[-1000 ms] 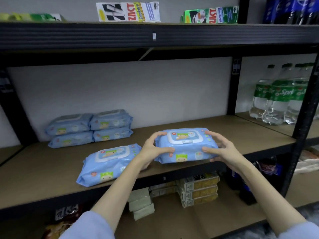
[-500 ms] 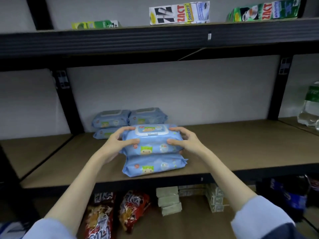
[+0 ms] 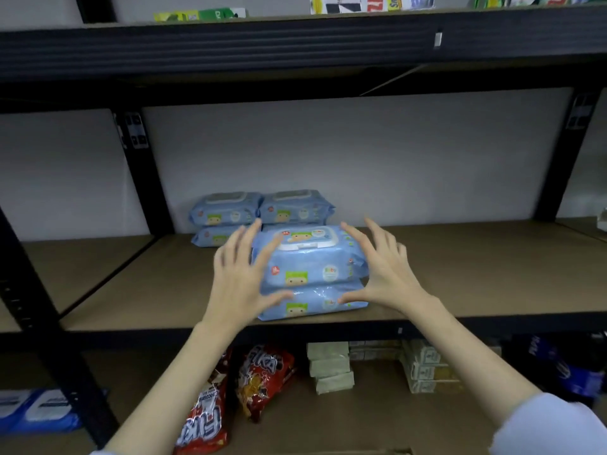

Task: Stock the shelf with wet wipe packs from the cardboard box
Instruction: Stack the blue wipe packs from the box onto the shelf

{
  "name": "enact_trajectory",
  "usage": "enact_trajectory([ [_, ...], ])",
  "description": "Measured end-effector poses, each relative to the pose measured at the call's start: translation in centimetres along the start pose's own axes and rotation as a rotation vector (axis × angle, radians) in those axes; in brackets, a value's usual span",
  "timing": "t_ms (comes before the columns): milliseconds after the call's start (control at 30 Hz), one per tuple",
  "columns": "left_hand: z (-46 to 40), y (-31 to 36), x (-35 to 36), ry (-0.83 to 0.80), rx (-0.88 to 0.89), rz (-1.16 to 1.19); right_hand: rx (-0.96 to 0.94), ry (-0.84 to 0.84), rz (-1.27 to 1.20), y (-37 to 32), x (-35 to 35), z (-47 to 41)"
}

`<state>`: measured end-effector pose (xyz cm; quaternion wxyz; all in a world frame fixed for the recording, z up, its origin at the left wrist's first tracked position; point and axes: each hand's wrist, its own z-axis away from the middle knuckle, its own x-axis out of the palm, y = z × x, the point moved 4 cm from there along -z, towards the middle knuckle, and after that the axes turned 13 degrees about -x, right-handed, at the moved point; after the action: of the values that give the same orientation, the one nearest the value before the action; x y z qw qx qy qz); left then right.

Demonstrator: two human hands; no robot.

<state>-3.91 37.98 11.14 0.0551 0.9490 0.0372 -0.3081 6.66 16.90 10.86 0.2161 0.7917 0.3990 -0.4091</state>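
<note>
- Nearest, on the lower shelf: red snack bags (image 3: 262,379) and stacked pale boxes (image 3: 330,367), apart from the job.
- Both grips wide and holding nothing: left hand (image 3: 241,277) and right hand (image 3: 382,274) spread on either side of the front stack, probably so as not to tip it.
- Top wet wipe pack (image 3: 310,256) lying flat, lid up, squarely on the lower pack (image 3: 312,302) near the front edge of the middle shelf (image 3: 476,274); label outward for reading.
- Farther back, left: four more packs (image 3: 261,211), two stacks against the wall.
- Cardboard box not clearly in view.
</note>
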Motion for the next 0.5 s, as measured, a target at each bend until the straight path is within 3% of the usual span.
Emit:
enact_trajectory([
  [67, 0.9, 1.4, 1.2, -0.055, 0.176, -0.144, -0.166, 0.048, 0.229, -1.0, 0.0, -0.1],
  [133, 1.2, 1.8, 2.3, -0.131, 0.199, -0.208, -0.245, 0.004, 0.311, -1.5, 0.6, -0.1],
  [500, 0.4, 0.4, 2.9, -0.152, 0.141, -0.083, -0.282, -0.005, 0.236, -1.5, 1.7, -0.6],
])
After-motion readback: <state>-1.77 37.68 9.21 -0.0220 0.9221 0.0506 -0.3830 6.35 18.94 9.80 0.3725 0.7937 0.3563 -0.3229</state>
